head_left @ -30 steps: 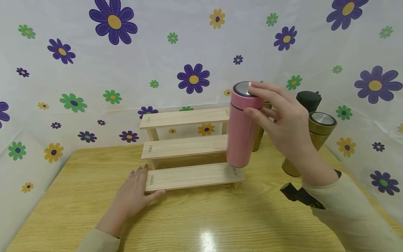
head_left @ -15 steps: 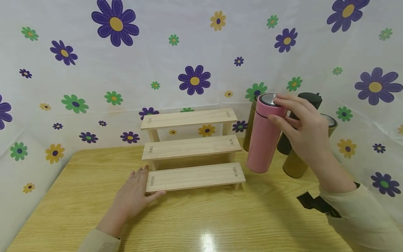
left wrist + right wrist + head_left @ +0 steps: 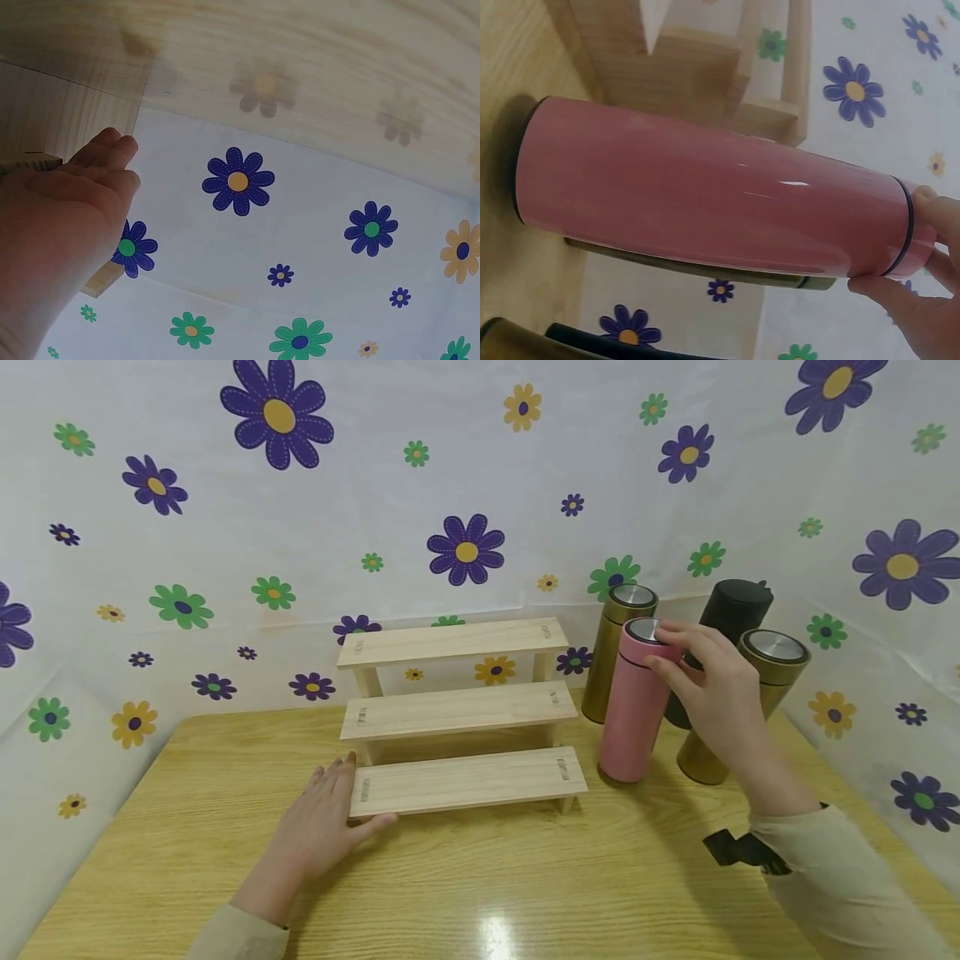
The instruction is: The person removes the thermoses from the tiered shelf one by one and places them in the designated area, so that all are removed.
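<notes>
A pink thermos bottle (image 3: 633, 718) with a silver-topped lid is upright at the right of the table, its base close over the wood. My right hand (image 3: 712, 681) grips its lid from above, fingers over the top and thumb at the near side. In the right wrist view the pink bottle (image 3: 705, 191) fills the middle, with thumb and fingers around its lid end. My left hand (image 3: 318, 818) lies with extended fingers against the left end of the lowest step of a three-tier wooden shelf (image 3: 465, 781). The left wrist view shows those fingers (image 3: 105, 161) beside the wood.
Behind the pink bottle stands a gold thermos (image 3: 600, 672). A black bottle (image 3: 731, 610) and another gold thermos (image 3: 772, 664) are to its right, partly hidden by my right hand. A flower-printed white cloth (image 3: 360, 510) rises behind and beside the wooden table (image 3: 420, 885).
The pink bottle has moved right and down, from above the right end of the shelf's lowest step to beside the other bottles. My left hand has stayed at the shelf.
</notes>
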Action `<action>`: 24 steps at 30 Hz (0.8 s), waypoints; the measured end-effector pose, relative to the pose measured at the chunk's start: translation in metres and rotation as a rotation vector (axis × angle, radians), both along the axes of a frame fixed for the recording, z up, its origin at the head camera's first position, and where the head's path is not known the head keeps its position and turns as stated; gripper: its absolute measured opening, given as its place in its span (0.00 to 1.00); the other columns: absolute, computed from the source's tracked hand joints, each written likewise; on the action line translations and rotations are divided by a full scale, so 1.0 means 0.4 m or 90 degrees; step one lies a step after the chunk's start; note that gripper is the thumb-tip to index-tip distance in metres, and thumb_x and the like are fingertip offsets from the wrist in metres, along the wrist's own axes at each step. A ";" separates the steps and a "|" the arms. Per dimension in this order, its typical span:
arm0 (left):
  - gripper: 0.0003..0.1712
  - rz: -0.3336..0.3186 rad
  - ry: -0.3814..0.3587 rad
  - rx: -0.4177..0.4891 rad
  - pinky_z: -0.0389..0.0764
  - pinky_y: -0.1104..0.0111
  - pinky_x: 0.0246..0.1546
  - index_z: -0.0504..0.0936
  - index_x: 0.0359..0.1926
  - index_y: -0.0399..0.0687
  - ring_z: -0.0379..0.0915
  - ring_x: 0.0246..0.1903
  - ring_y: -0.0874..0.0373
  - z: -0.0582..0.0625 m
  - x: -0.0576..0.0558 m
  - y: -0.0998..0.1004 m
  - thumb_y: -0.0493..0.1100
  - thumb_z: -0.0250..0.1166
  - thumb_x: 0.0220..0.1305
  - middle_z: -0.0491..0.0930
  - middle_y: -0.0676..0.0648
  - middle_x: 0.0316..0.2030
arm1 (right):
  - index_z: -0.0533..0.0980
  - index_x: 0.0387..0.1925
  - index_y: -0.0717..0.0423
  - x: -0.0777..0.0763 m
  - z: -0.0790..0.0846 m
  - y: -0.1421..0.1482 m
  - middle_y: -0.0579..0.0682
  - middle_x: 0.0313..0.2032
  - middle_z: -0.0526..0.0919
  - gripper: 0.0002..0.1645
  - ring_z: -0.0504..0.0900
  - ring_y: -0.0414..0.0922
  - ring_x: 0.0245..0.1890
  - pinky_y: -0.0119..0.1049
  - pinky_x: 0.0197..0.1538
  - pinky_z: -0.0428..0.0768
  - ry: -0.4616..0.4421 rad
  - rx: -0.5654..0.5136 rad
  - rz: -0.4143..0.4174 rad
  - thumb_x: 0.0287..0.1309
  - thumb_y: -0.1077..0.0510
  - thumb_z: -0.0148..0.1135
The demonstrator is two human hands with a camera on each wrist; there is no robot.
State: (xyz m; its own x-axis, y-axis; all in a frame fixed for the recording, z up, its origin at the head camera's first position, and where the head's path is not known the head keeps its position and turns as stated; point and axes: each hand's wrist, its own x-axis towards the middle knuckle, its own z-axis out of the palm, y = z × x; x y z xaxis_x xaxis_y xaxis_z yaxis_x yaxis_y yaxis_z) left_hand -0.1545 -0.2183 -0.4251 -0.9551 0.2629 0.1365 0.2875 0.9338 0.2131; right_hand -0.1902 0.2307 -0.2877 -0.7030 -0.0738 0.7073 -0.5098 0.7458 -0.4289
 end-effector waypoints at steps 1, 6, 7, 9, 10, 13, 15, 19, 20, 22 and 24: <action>0.65 0.000 -0.001 0.001 0.48 0.50 0.70 0.50 0.71 0.28 0.52 0.67 0.37 -0.001 0.000 0.000 0.79 0.51 0.54 0.56 0.31 0.68 | 0.78 0.53 0.61 -0.002 -0.006 0.002 0.54 0.55 0.77 0.23 0.77 0.49 0.51 0.28 0.47 0.77 -0.002 -0.002 -0.002 0.53 0.66 0.67; 0.65 0.001 -0.003 0.002 0.48 0.50 0.70 0.50 0.71 0.28 0.51 0.68 0.38 -0.002 -0.001 0.001 0.79 0.50 0.54 0.55 0.31 0.68 | 0.78 0.52 0.62 -0.012 -0.029 0.004 0.53 0.55 0.78 0.22 0.77 0.49 0.52 0.23 0.49 0.75 0.012 -0.016 -0.005 0.53 0.66 0.67; 0.65 0.001 -0.003 0.002 0.48 0.50 0.70 0.50 0.71 0.28 0.51 0.68 0.38 -0.002 -0.001 0.001 0.80 0.50 0.54 0.55 0.31 0.69 | 0.78 0.52 0.62 -0.013 -0.032 0.004 0.53 0.55 0.78 0.22 0.77 0.49 0.53 0.21 0.49 0.75 0.015 -0.021 -0.005 0.53 0.66 0.67; 0.65 0.001 -0.005 0.003 0.47 0.50 0.71 0.49 0.71 0.28 0.51 0.68 0.38 -0.002 -0.001 0.001 0.80 0.50 0.54 0.55 0.31 0.69 | 0.78 0.52 0.62 -0.015 -0.037 0.004 0.53 0.55 0.78 0.22 0.76 0.50 0.53 0.18 0.49 0.73 0.024 -0.029 -0.006 0.53 0.66 0.67; 0.66 0.001 -0.005 0.003 0.47 0.50 0.71 0.49 0.71 0.28 0.51 0.68 0.38 -0.002 -0.001 0.001 0.80 0.49 0.54 0.55 0.31 0.69 | 0.78 0.52 0.62 -0.016 -0.040 0.004 0.53 0.55 0.78 0.22 0.76 0.50 0.53 0.17 0.50 0.73 0.029 -0.033 -0.007 0.53 0.66 0.67; 0.66 0.000 -0.003 0.002 0.48 0.50 0.70 0.49 0.71 0.28 0.51 0.68 0.38 -0.001 -0.001 0.000 0.80 0.49 0.53 0.55 0.31 0.69 | 0.78 0.51 0.63 -0.020 -0.045 0.006 0.53 0.54 0.78 0.22 0.77 0.50 0.53 0.19 0.50 0.73 0.041 -0.042 -0.006 0.53 0.67 0.67; 0.66 0.000 -0.001 0.001 0.48 0.50 0.70 0.49 0.71 0.28 0.51 0.68 0.38 -0.001 -0.001 0.000 0.80 0.49 0.54 0.55 0.31 0.68 | 0.78 0.51 0.63 -0.024 -0.050 0.009 0.53 0.55 0.78 0.22 0.76 0.50 0.54 0.20 0.51 0.73 0.048 -0.042 -0.005 0.53 0.67 0.67; 0.66 0.000 0.001 0.001 0.47 0.50 0.71 0.50 0.71 0.28 0.52 0.68 0.38 0.001 0.001 -0.001 0.80 0.49 0.54 0.56 0.31 0.68 | 0.76 0.52 0.66 -0.028 -0.062 0.014 0.55 0.56 0.76 0.22 0.74 0.52 0.55 0.18 0.57 0.68 0.053 -0.028 -0.003 0.54 0.68 0.66; 0.66 -0.002 0.003 0.001 0.48 0.50 0.70 0.50 0.70 0.27 0.52 0.68 0.37 0.000 0.001 -0.001 0.80 0.49 0.54 0.56 0.31 0.68 | 0.76 0.52 0.66 -0.027 -0.065 0.015 0.56 0.56 0.76 0.22 0.74 0.53 0.56 0.18 0.58 0.66 0.050 -0.025 -0.004 0.54 0.68 0.66; 0.66 -0.001 0.001 0.001 0.48 0.50 0.70 0.50 0.70 0.27 0.52 0.68 0.37 0.001 0.002 -0.001 0.80 0.49 0.54 0.56 0.31 0.68 | 0.74 0.53 0.66 -0.026 -0.069 0.017 0.57 0.57 0.75 0.22 0.72 0.53 0.58 0.21 0.61 0.66 0.042 -0.017 -0.005 0.55 0.68 0.66; 0.66 0.000 -0.001 0.002 0.48 0.50 0.70 0.49 0.71 0.27 0.51 0.68 0.37 0.001 0.003 0.000 0.80 0.49 0.54 0.56 0.31 0.68 | 0.73 0.55 0.64 -0.022 -0.074 0.018 0.57 0.60 0.72 0.24 0.69 0.53 0.61 0.30 0.64 0.67 0.036 -0.007 -0.010 0.56 0.67 0.66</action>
State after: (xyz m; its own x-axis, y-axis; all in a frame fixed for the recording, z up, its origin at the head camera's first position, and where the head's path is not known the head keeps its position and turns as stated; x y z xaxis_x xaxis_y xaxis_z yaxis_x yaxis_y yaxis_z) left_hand -0.1535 -0.2183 -0.4246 -0.9555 0.2621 0.1355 0.2867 0.9332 0.2165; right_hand -0.1990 0.2378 -0.3172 -0.6628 -0.0550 0.7468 -0.5215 0.7495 -0.4077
